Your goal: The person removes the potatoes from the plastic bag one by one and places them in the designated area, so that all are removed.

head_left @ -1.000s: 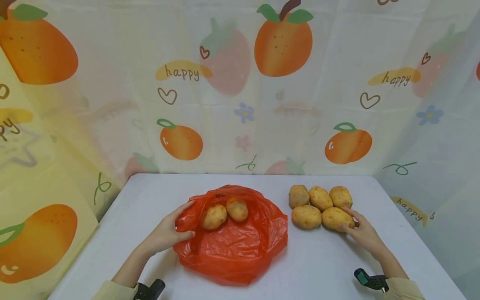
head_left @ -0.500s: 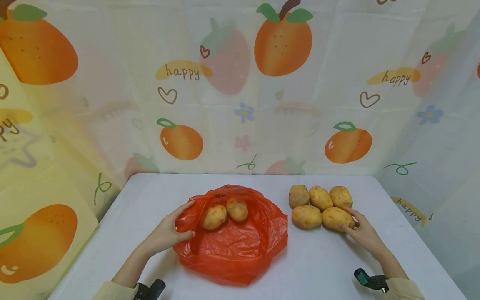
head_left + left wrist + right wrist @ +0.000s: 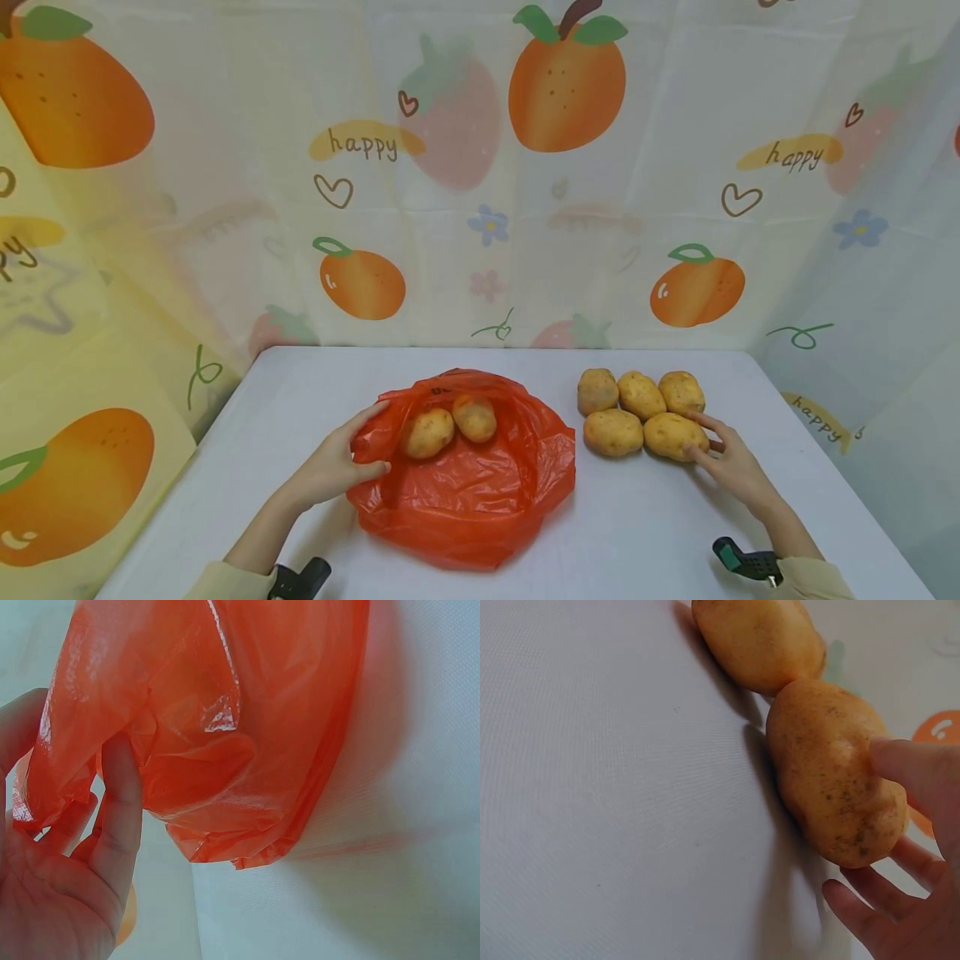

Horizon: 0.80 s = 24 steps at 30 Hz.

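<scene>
My left hand (image 3: 330, 467) holds the left rim of a red plastic bag (image 3: 480, 492), thumb in the opening and fingers outside. In the left wrist view the thin film of the bag (image 3: 247, 772) passes between the thumb and fingers. Inside the open bag lie two potatoes, one on the left (image 3: 429, 433) and one beside it (image 3: 475, 418). On the right, my right hand (image 3: 731, 467) holds the front right potato (image 3: 672, 437) of a group, thumb on its near side. The right wrist view shows this potato (image 3: 832, 772) between thumb and fingers; some fingertips are hidden behind it.
Several more potatoes sit close together, one at front left (image 3: 613, 433) and three in the back row, such as the middle one (image 3: 641, 396). The white table (image 3: 615, 533) ends at a fruit-printed curtain (image 3: 480, 275) behind.
My right hand has shifted slightly to the right, its thumb moving a little along the potato. The left hand, bag and potatoes have stayed in place.
</scene>
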Available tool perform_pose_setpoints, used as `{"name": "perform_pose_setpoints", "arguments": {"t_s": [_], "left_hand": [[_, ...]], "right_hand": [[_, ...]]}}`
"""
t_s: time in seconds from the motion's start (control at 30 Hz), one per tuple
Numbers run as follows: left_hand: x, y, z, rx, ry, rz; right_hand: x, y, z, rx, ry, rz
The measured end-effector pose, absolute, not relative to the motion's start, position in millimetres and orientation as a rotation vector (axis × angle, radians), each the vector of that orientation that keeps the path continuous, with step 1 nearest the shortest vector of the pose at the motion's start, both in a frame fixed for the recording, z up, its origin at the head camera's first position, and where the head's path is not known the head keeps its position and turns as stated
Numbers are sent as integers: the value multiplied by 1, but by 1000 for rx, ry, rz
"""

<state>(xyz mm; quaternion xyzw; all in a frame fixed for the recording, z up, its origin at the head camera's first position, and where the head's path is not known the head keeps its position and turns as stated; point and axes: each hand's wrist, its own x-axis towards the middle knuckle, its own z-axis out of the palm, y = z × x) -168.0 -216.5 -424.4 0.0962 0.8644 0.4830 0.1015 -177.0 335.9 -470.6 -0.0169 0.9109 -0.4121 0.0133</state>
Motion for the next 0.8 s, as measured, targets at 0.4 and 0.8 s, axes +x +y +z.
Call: {"name": "perform_pose_setpoints", "arguments": {"t_s": [0.4, 0.8], "left_hand": [[-168, -217, -424, 305, 2555, 1414], [-169, -218, -427, 276, 2546, 1434]], "right_hand": [[-177, 336, -460, -78, 2981, -1242], [-216, 359, -513, -134, 3302, -1266]]}}
